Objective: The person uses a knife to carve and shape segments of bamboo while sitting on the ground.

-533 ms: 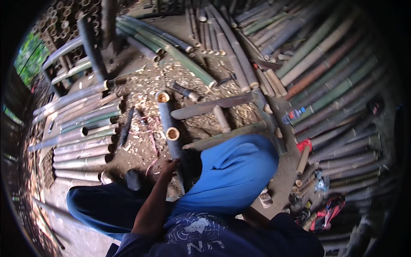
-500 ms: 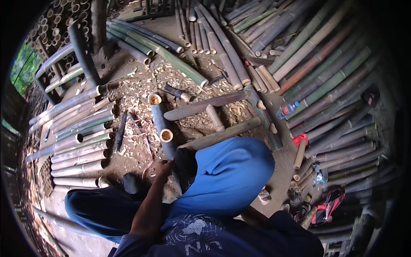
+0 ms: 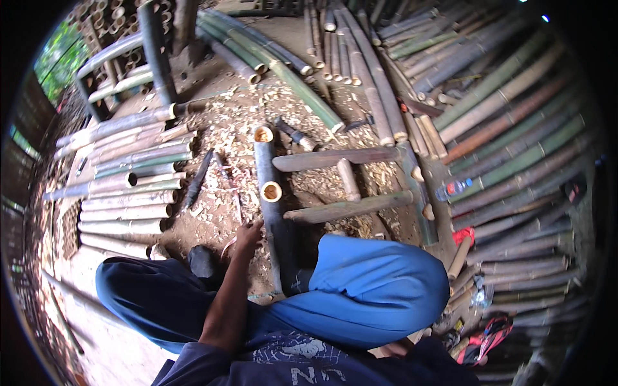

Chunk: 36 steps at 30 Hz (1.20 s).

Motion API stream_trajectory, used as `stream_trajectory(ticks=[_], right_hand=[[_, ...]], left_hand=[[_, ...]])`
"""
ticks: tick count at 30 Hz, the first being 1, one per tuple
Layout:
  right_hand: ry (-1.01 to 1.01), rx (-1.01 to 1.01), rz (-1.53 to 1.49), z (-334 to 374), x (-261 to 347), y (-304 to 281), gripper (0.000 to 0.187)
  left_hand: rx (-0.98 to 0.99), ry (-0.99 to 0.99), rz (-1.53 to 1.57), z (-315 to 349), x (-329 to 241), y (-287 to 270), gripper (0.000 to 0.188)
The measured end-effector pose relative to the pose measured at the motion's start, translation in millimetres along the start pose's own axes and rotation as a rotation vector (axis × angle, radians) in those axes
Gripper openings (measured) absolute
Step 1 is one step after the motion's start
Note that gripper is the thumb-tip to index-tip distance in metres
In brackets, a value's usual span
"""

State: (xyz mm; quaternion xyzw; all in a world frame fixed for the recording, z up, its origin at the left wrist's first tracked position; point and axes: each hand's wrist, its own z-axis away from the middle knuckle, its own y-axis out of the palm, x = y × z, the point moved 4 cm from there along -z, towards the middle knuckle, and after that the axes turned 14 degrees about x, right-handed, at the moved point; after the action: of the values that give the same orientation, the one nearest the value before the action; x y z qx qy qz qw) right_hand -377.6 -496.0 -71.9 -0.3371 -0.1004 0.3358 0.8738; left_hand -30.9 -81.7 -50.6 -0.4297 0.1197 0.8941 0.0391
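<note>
In front of my crossed legs lies a dark bamboo frame piece, a thick pole with two round holes cut into it. My left hand is just left of its near end, fingers apart and holding nothing. Two bamboo crossbars, the upper one and the lower one, run from near this pole to another holed pole on the right. A short bamboo strut sits between them. Of my right hand only a little shows beside my right thigh; its fingers are hidden.
Cut bamboo lengths lie stacked at left, and many long poles fill the right. Two long dark tools rest among wood chips. A mallet-like piece, a plastic bottle and a red bag lie around.
The whole view has shifted, so the scene sits farther right. My left hand has come away from the holed pole toward the left, its fingers loosening. My right arm is lower in view.
</note>
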Motion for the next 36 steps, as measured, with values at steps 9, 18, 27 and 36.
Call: stream_trajectory(ticks=[9,18,27,36], right_hand=[[-1.071,-0.775,-0.044,7.0,344.9,-276.0,0.045],[-1.003,-0.555,0.118,-161.6,534.7,-318.3,0.052],[-1.093,-0.295,-0.333,-177.1,515.8,-326.8,0.059],[-1.08,0.863,-1.202,23.8,420.1,-307.4,0.049]], left_hand=[[-0.154,0.158,0.141,18.9,-43.7,-45.3,0.026],[-0.014,0.061,-0.239,38.2,-25.6,-13.0,0.034],[0.076,0.162,-0.339,1.0,-33.0,0.0,0.034],[0.098,0.333,-0.196,11.7,-87.6,31.4,0.03]])
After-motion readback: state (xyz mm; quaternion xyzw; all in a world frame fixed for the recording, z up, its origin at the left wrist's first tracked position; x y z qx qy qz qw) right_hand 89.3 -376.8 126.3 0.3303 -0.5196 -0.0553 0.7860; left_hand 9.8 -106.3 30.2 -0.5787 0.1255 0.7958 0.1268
